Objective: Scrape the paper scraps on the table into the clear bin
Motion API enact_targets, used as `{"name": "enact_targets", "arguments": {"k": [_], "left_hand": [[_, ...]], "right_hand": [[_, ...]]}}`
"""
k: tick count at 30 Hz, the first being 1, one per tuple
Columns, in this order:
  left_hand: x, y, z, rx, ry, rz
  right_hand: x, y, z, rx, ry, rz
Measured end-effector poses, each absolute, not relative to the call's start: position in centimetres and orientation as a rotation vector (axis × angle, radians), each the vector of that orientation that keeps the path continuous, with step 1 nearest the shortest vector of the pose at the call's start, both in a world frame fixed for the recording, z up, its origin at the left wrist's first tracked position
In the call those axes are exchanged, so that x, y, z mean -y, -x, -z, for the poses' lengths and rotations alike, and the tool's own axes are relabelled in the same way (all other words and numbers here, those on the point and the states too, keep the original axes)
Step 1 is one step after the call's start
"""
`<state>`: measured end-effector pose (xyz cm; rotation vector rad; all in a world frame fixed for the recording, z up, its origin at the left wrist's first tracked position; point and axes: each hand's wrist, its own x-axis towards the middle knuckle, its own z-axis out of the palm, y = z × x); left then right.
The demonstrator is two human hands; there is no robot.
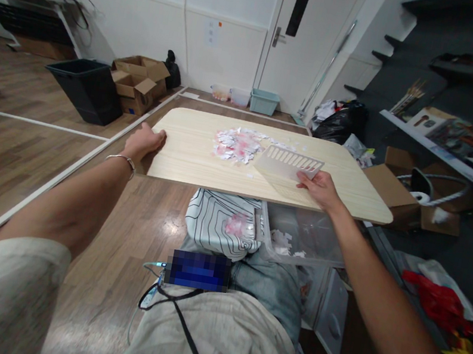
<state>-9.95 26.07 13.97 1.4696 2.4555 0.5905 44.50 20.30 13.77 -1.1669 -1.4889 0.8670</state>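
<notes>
A pale wooden tabletop (pixel 189 157) with rounded corners lies before me. My left hand (pixel 145 140) is closed on its left edge, fingers partly hidden. My right hand (pixel 319 188) grips a whitish flat slotted plastic plate (pixel 277 164) by its lower right corner, tilted over the board. Left of the plate lies a heap of white and pink paper scraps (pixel 238 143), with loose bits trailing off to the right. Below the front edge, a clear plastic bin (pixel 312 238) holds more scraps. Beside it, a line-patterned cloth (pixel 207 217) covers my lap, with a pinkish patch on it.
A black bin (pixel 89 93) and open cardboard boxes (pixel 136 85) stand at the left. Small plastic tubs (pixel 264 102) line the far wall by a door (pixel 305 49). Dark shelves (pixel 463 148) and another cardboard box (pixel 401 192) are close at the right.
</notes>
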Motion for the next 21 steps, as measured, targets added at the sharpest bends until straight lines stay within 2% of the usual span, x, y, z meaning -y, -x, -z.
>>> {"name": "enact_targets", "arguments": {"k": [21], "left_hand": [[-26.27,10.00,-13.76,-2.473,-1.456,-0.591]], "right_hand": [[-20.26,-44.77,-13.81,1.571,1.166,-0.844]]}}
